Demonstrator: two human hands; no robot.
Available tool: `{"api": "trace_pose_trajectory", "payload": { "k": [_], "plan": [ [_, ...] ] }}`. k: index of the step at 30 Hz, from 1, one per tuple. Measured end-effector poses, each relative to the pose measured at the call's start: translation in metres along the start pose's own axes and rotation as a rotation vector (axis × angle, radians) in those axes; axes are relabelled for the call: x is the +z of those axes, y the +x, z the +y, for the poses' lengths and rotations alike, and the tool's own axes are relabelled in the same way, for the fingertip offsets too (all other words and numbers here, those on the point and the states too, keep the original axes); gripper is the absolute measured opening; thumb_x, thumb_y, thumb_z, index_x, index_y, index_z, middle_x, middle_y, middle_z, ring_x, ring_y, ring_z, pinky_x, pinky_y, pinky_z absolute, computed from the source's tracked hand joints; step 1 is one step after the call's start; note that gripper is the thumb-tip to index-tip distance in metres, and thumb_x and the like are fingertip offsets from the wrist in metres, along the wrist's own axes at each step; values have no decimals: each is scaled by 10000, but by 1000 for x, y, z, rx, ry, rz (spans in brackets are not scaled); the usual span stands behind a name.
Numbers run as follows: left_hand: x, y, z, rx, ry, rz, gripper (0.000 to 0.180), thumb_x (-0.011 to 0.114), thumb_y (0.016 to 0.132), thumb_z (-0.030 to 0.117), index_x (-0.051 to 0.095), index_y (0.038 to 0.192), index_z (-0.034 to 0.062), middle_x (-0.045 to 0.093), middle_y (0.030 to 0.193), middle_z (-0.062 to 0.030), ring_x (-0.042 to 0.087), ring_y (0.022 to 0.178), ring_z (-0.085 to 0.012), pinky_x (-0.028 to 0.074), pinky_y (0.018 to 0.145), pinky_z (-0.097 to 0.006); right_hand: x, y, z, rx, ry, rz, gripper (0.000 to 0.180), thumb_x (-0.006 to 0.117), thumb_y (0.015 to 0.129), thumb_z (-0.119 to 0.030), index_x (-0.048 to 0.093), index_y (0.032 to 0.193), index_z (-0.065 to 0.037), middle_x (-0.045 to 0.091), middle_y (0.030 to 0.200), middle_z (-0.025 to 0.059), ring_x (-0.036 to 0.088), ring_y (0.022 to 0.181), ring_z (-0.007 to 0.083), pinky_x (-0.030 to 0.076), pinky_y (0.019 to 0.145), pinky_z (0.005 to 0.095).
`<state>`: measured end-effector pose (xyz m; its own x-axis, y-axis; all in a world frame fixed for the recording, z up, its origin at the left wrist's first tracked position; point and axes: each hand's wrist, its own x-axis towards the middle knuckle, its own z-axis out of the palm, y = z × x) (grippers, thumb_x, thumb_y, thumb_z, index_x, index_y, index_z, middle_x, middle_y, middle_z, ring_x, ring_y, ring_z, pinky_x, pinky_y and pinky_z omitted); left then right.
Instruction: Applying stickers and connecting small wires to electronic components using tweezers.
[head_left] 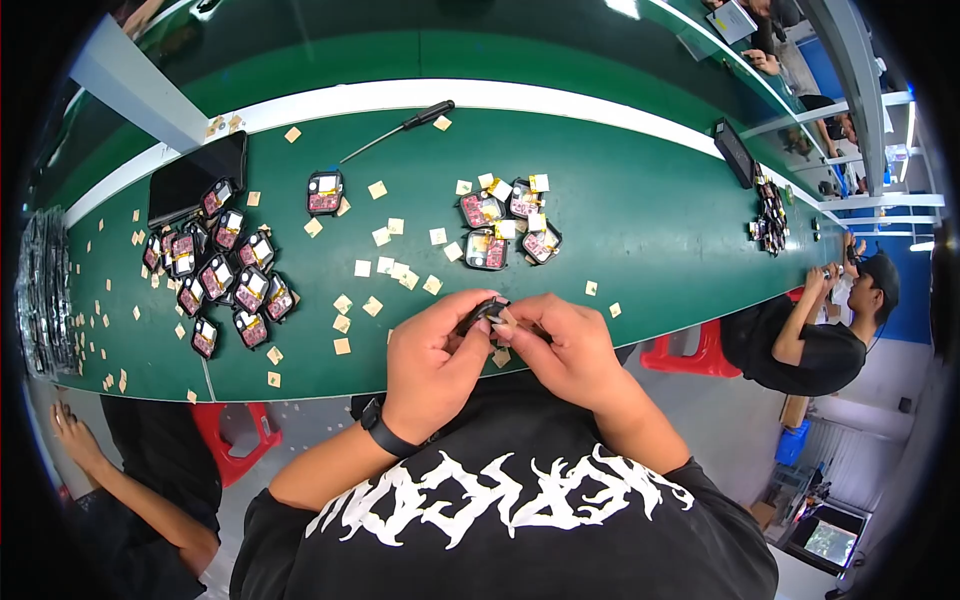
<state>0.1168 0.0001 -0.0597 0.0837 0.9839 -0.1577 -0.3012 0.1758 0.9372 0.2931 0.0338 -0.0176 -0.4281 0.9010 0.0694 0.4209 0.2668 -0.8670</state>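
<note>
The left hand (pixel 435 350) grasps a small dark case (pixel 486 312) just below the centre of the frame while the right hand (pixel 562 345) pinches its edge, so a slipping thumb could drop it past the counter (pixel 640 235) onto the floor (pixel 325 440).

The person's left hand (pixel 432 352) and right hand (pixel 566 345) meet over the near edge of the green worktable (pixel 650 225), fingers closed around a small black device (pixel 484 314). Beyond them I see four open black housings (pixel 487 253) with reddish circuit boards. A bigger pile of housings (pixel 216 278) sits leftward, beige squares (pixel 381 236) lie scattered, and a black-handled screwdriver (pixel 428 114) rests near the far edge.
</note>
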Motion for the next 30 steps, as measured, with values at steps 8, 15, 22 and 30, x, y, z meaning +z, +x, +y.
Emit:
{"api": "trace_pose_trajectory", "payload": {
  "k": [8, 15, 22, 30],
  "plan": [
    [-4, 1, -4, 29, -4, -2, 313, 583, 993, -23, 610, 1301, -68, 734, 1075, -119, 717, 953, -129, 579, 821, -270, 4, 5, -1, 265, 265, -19, 101, 683, 972, -52, 703, 1004, 42, 758, 916, 104, 728, 810, 142, 567, 675, 282],
    [-9, 4, -1, 15, -52, -43, 359, 564, 1000, -23, 570, 1356, -70, 715, 1103, -129, 706, 945, -125, 587, 843, -276, 15, 10, 14, 409, 463, 48, 134, 748, 929, -41, 684, 985, 63, 718, 859, 68, 693, 809, 85, 525, 651, 215],
    [-17, 4, -1, 17, -11, -147, 389, 539, 991, -51, 566, 1378, -58, 712, 1105, -123, 707, 936, -136, 592, 831, -283, 9, 20, 21, 411, 470, 85, 171, 808, 869, -36, 663, 932, 29, 692, 814, 55, 613, 678, 47, 460, 571, 203],
    [-10, -1, 5, 12, 138, -124, 392, 573, 1001, 8, 555, 1388, -50, 704, 1035, -94, 685, 835, -109, 561, 720, -254, 3, 18, 13, 600, 580, -51, 142, 773, 907, -54, 660, 916, 32, 702, 781, 61, 692, 743, 104, 491, 586, 221]
  ]
}}
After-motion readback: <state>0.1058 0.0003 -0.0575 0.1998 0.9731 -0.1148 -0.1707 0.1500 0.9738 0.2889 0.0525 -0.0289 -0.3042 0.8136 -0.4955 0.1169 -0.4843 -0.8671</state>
